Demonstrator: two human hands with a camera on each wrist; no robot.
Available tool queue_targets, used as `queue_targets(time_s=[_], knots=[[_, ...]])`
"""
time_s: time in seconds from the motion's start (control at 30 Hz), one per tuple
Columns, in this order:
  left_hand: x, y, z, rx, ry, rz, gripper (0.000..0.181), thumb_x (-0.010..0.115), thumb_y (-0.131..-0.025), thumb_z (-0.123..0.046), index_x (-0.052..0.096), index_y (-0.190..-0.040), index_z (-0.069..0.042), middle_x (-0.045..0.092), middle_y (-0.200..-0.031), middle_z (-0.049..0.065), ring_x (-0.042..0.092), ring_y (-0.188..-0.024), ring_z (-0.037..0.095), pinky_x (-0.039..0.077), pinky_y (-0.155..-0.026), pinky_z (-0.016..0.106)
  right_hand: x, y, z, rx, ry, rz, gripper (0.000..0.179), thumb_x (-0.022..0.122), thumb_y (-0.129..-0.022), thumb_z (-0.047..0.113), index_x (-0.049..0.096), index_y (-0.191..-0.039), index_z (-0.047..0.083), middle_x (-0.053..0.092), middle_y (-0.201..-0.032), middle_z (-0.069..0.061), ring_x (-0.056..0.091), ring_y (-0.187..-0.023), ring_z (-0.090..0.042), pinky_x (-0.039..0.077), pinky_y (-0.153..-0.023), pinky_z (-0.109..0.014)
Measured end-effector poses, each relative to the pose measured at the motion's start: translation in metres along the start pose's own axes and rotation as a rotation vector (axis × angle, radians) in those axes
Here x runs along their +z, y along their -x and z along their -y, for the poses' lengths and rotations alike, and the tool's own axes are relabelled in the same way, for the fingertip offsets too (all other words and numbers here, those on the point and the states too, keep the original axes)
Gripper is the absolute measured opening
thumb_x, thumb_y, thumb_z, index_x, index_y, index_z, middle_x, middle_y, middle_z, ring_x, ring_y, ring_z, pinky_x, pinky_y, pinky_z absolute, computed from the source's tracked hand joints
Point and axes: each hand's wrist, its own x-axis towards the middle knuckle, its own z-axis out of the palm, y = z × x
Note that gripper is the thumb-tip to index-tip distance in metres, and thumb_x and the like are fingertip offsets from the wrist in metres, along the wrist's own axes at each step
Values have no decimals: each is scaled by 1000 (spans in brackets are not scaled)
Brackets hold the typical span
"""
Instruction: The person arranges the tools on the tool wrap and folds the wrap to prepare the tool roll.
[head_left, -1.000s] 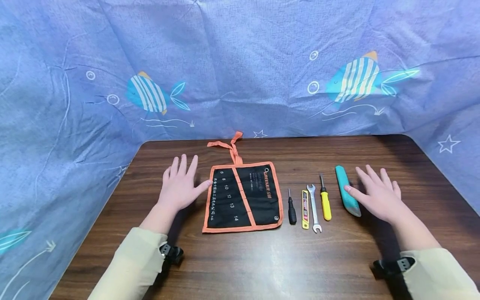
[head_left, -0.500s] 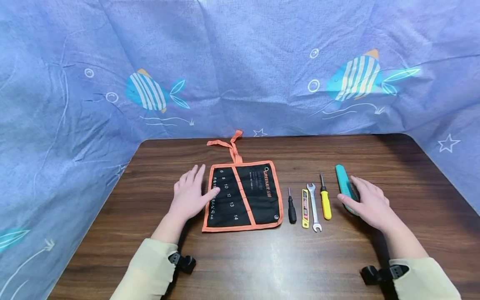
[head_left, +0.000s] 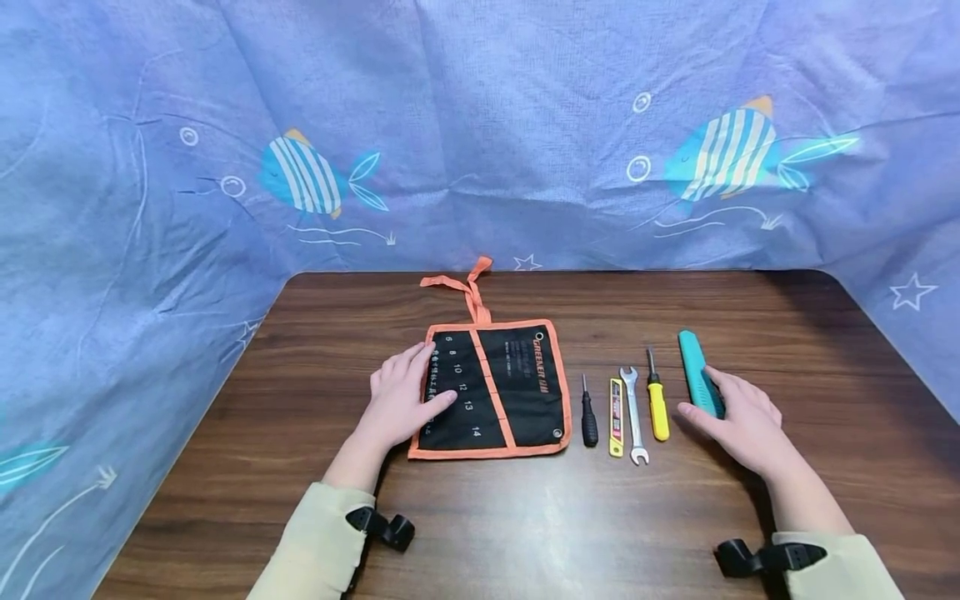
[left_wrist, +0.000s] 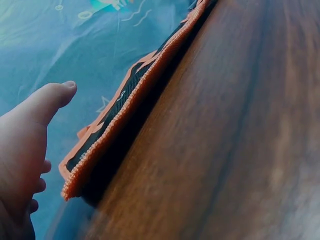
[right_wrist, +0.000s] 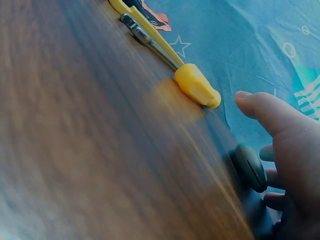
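Observation:
A black tool pouch (head_left: pixel 517 392) with orange edging lies flat on the table, size numbers printed on its pockets. My left hand (head_left: pixel 397 396) is at its left edge, thumb out over the black cloth; in the left wrist view the thumb (left_wrist: pixel 50 102) stands apart from the pouch's edge (left_wrist: pixel 125 110). To the right, a long teal tool (head_left: pixel 697 371) is partly covered by my right hand (head_left: pixel 742 421). Fingers are beside the teal tool's dark end (right_wrist: pixel 249 167), with the thumb spread away. Contact there is hard to tell.
Between pouch and right hand lie a black screwdriver (head_left: pixel 589 421), a flat yellow labelled strip (head_left: pixel 617 417), an open-ended wrench (head_left: pixel 635 417) and a yellow-handled screwdriver (head_left: pixel 657 412). Orange ties (head_left: pixel 476 296) stretch behind the pouch. A blue fish-patterned cloth (head_left: pixel 487 167) hangs behind the table.
My left hand has moved right and nearer, its thumb now over the pouch. My right hand has come lower and over the teal tool's near part. The tools stay in place.

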Motion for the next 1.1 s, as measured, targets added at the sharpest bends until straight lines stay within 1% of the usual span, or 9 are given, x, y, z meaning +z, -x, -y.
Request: queue_targets(time_s=[0.17,0.33,0.47,0.53,0.63,0.73,0.8,0.93,1.1], knots=[[1,-1,-1,-19,21,37,82,61,-81,-56,33,-145,-15,35,-144,12,28,-127,35,20,-95,55,0,1,1,0,13,-7,82,59,-86,49,32,-140,-7,35,-132,-36,28,-116,-56,20,-82,-66],[2,-2,-1,-47,-33,136,88,62,-76,-63,34,-145,-17,37,-142,12,31,-125,34,22,-94,54,-1,3,1,-8,34,-20,79,63,-85,46,36,-137,-7,37,-131,-35,29,-115,-56,21,-80,-66],[2,-3,1,-32,-62,174,87,65,-74,-62,38,-144,-17,37,-143,11,33,-124,34,24,-92,55,-1,4,0,-6,37,-17,74,63,-86,41,37,-137,-6,37,-130,-35,29,-115,-56,22,-80,-66],[0,-3,3,-17,-50,174,83,67,-76,-56,40,-142,-15,37,-144,10,33,-126,34,23,-92,55,-1,4,0,4,38,-10,73,62,-87,41,36,-137,-6,37,-131,-34,28,-115,-56,21,-80,-66],[-2,-3,4,-7,-33,164,68,67,-78,-41,48,-137,-12,37,-145,8,31,-129,32,20,-93,55,-1,3,0,16,39,-3,73,61,-87,41,36,-138,-6,36,-131,-34,28,-115,-56,21,-80,-66],[-5,-2,4,5,-33,141,57,63,-74,-25,56,-128,-10,40,-142,9,29,-130,31,17,-94,54,-1,2,0,16,36,-6,73,60,-87,41,36,-138,-6,36,-131,-35,28,-115,-56,21,-80,-66],[-6,-2,2,14,-49,127,53,61,-72,-20,59,-124,-9,43,-138,9,31,-128,32,16,-94,54,-3,2,1,12,33,-12,72,60,-88,41,36,-137,-6,37,-131,-35,28,-115,-56,21,-79,-66],[-9,-1,-6,19,-105,120,49,60,-74,-18,62,-122,-8,48,-126,8,37,-116,31,21,-90,52,-4,1,2,4,28,-20,69,59,-89,40,37,-136,-6,37,-130,-35,28,-114,-56,21,-79,-65],[-12,0,-19,8,-196,108,48,62,-79,-28,62,-123,-9,53,-114,6,42,-104,28,28,-82,47,-3,2,2,10,21,-19,68,58,-89,40,37,-136,-6,38,-129,-35,28,-113,-56,21,-80,-66]])
